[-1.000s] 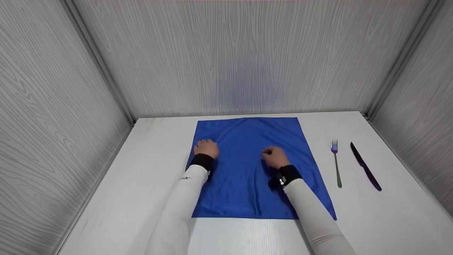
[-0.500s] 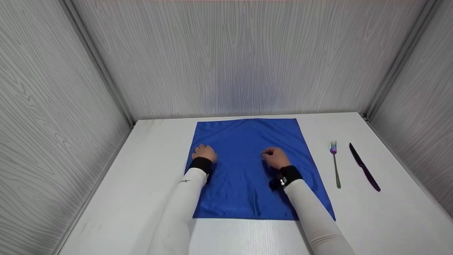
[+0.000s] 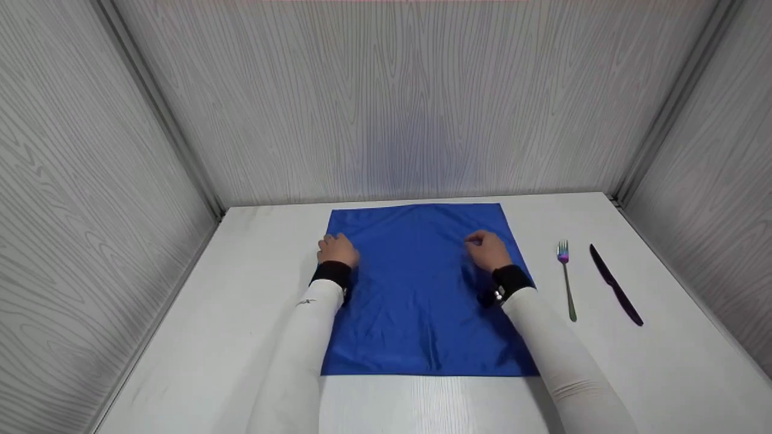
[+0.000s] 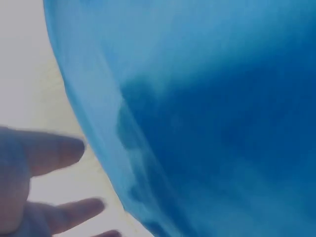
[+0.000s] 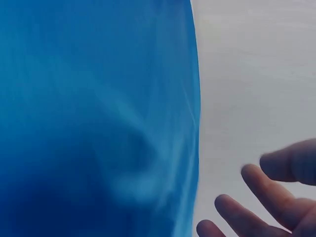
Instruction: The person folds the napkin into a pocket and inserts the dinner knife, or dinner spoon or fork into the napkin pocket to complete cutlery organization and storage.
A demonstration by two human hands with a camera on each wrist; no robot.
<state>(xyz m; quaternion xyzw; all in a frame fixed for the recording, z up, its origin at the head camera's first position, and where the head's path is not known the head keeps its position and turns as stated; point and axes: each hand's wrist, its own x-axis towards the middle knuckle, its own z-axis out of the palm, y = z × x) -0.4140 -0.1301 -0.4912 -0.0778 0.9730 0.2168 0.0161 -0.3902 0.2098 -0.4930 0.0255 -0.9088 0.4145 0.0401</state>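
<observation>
A blue satin cloth (image 3: 422,295) lies spread flat on the white table (image 3: 241,313). My left hand (image 3: 336,248) rests at the cloth's left edge, toward the far corner. My right hand (image 3: 487,250) rests on the cloth near its right edge. In the left wrist view the left hand's fingers (image 4: 49,153) reach out straight over the white table beside the cloth (image 4: 222,123). The right wrist view shows the right hand's fingers (image 5: 266,197) stretched out just past the cloth's edge (image 5: 89,98). Neither hand holds anything.
A fork (image 3: 566,280) with an iridescent head and a dark knife (image 3: 615,293) lie side by side on the table right of the cloth. Grey wood-grain walls (image 3: 398,108) enclose the table at the back and on both sides.
Both hands have slid apart and farther away across the cloth, the left to its left edge and the right toward its right edge. The fork and knife lie as before.
</observation>
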